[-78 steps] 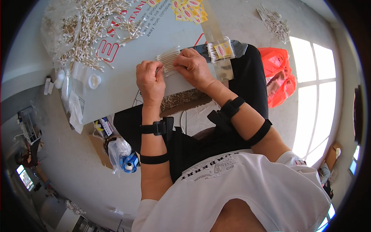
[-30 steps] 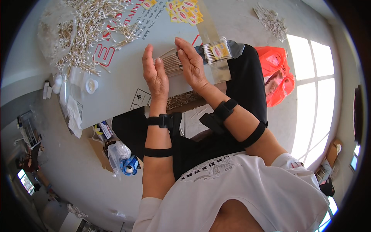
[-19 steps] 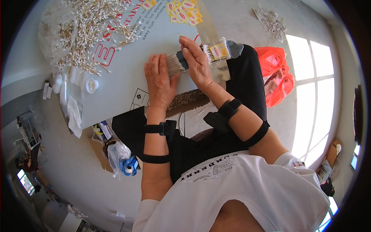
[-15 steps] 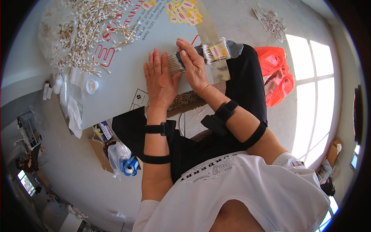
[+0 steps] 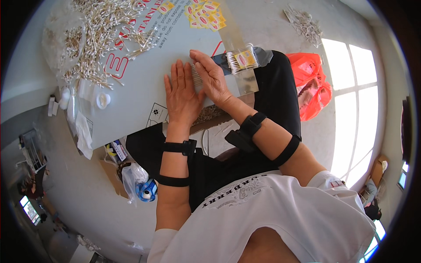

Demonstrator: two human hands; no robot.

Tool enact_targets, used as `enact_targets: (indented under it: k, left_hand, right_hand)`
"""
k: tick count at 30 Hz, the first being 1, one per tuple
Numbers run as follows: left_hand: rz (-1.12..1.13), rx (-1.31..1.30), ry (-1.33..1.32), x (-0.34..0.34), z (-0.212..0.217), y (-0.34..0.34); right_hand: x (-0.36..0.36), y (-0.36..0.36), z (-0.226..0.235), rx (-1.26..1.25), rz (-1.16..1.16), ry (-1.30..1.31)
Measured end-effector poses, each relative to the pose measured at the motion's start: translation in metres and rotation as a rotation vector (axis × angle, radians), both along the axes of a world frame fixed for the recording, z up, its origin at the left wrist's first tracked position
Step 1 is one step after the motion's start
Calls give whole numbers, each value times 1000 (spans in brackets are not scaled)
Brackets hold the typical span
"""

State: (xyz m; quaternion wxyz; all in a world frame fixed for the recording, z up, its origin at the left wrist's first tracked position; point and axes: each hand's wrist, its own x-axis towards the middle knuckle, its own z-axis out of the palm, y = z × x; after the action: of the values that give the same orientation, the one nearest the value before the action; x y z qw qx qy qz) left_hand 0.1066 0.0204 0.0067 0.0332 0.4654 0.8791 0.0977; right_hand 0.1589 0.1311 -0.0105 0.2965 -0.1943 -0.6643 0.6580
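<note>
On the grey-blue board, my left hand [image 5: 182,96] lies flat with its fingers stretched forward, open. My right hand [image 5: 213,81] stands on its edge beside it, open, with straight fingers and the thumb raised. Between the two palms a row of cotton swabs [image 5: 197,75] lies side by side, mostly covered by my hands. Just right of my right hand, a bundle of cotton swabs [image 5: 235,64] with a yellow card [image 5: 244,58] on it rests on a dark strip [image 5: 221,62] near the board's right edge.
A large heap of loose cotton swabs [image 5: 94,39] spreads over the board's far left. Yellow cards [image 5: 206,15] lie at the back, and a small white round container [image 5: 103,100] at the left. A red plastic bag [image 5: 313,87] sits right of my leg. Below the board is an open box [image 5: 210,115].
My right hand has shifted left, closer to my left hand, and covers more of the swab row. More of the dark strip shows. The bundle with the card stays about where it was.
</note>
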Motion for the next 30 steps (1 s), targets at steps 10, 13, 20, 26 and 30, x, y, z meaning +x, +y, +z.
enact_targets:
  k: [10,13,20,26,30]
  left_hand:
    - [91,484,-289,-8,-4,-7]
    - [220,847,-501,-14,-6,1]
    - [231,819,-479,-5,-13,27]
    - [182,825,-525,5,-13,48]
    - [151,817,-500,6,-12,54]
  right_hand:
    - [8,5,1,14,-74,26]
    - [4,-1,-1,-82,-92,91]
    - [0,-4,3,29,-123,62]
    - [10,12,-1,60,-211,29]
    - [14,20,2,138,-237,-8]
